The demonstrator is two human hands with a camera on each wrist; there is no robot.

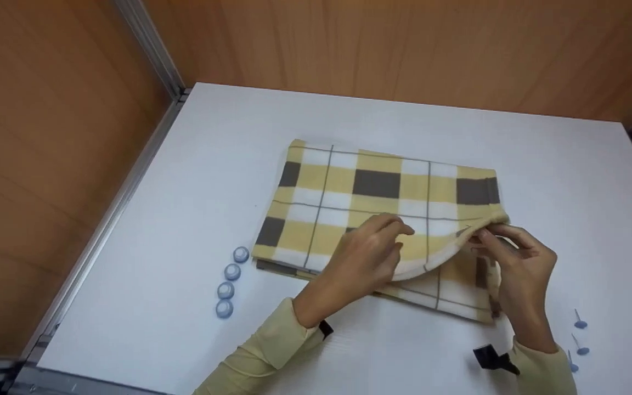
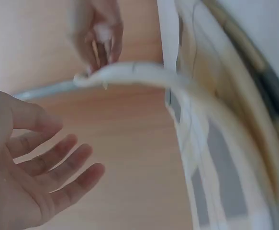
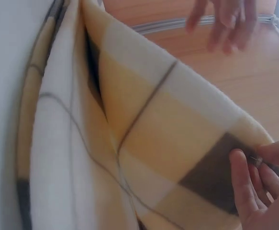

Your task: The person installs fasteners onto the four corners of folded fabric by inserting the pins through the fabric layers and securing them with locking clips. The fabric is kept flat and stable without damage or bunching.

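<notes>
A folded plaid fleece blanket point(image 1: 376, 184) in yellow, white and dark grey lies on the white table. Its near right corner is lifted off the layers below. My right hand point(image 1: 524, 269) pinches that corner between thumb and fingers. Between those fingertips a small shiny bit point(image 3: 256, 161) shows in the right wrist view; I cannot tell what it is. My left hand point(image 1: 368, 252) is over the blanket's near edge in the head view, fingers loosely bent. The left wrist view shows that palm and fingers point(image 2: 77, 187) holding nothing, apart from the raised edge.
Several round pale-blue caps point(image 1: 232, 272) stand in a row left of the blanket. Three blue flat-headed pins point(image 1: 581, 350) lie at the right, points up, beside the right sleeve point(image 1: 543, 370). Wooden panels point(image 1: 404, 49) border the table point(image 1: 184, 192) at the back and left.
</notes>
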